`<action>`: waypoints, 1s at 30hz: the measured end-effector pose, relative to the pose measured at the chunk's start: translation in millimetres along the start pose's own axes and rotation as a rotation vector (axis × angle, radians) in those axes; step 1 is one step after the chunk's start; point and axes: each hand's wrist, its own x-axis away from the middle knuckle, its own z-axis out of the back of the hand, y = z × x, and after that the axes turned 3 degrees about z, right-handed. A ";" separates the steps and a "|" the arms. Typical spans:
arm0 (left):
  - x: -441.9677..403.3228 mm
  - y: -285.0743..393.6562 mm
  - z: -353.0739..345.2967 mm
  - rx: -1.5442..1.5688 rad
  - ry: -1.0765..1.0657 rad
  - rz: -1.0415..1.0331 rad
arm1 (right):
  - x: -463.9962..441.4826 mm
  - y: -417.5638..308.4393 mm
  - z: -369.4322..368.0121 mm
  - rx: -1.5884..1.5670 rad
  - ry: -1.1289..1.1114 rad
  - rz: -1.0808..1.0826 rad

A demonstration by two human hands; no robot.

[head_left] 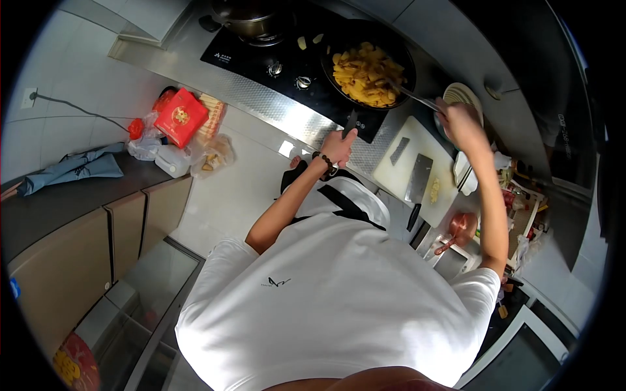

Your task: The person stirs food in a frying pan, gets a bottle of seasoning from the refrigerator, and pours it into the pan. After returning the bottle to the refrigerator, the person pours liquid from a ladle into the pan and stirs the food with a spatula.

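Observation:
A black wok [413,72] sits on the stove, filled with yellow slices [366,73] that look like potato. My left hand [336,148], with a beaded bracelet at its wrist, is closed around the wok handle [351,124]. On the other side, my right hand [463,125] grips the handle of a metal spatula [417,98]. The spatula's far end is in among the slices, where its blade is hidden.
A cutting board [391,173] right of me bears a cleaver [418,179] and chopped pale bits [435,190]. A lidded pot [251,18] stands on the black cooktop [261,58]. Left, a red bag [181,117] and a folded umbrella [75,171] lie on the counter.

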 end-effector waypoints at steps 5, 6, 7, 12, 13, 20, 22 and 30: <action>-1.5 -0.9 0.9 0.003 -0.012 0.012 | -26.0 -20.1 -49.5 -0.104 0.182 -0.149; 0.2 -0.5 0.7 -0.001 -0.014 0.012 | -28.4 -25.2 -53.7 -0.126 0.239 -0.181; 1.8 0.4 0.4 -0.022 -0.004 0.009 | -30.7 -29.3 -55.3 -0.127 0.229 -0.222; -2.5 -2.3 0.8 0.003 -0.011 0.025 | -49.1 -45.2 -47.4 -0.181 0.355 -0.241; -0.8 -1.6 -0.1 0.009 -0.009 0.027 | -56.6 -42.7 -50.3 -0.185 0.383 -0.253; -3.3 -4.6 0.6 0.100 -0.030 0.032 | -42.1 -31.5 -94.3 -0.198 0.221 -0.212; -3.2 -5.5 -0.4 0.080 -0.024 0.014 | -14.6 -29.5 -87.3 -0.207 0.182 -0.200; -5.5 -6.8 -1.6 0.074 -0.025 0.028 | 48.5 -14.2 16.9 -0.160 0.160 -0.064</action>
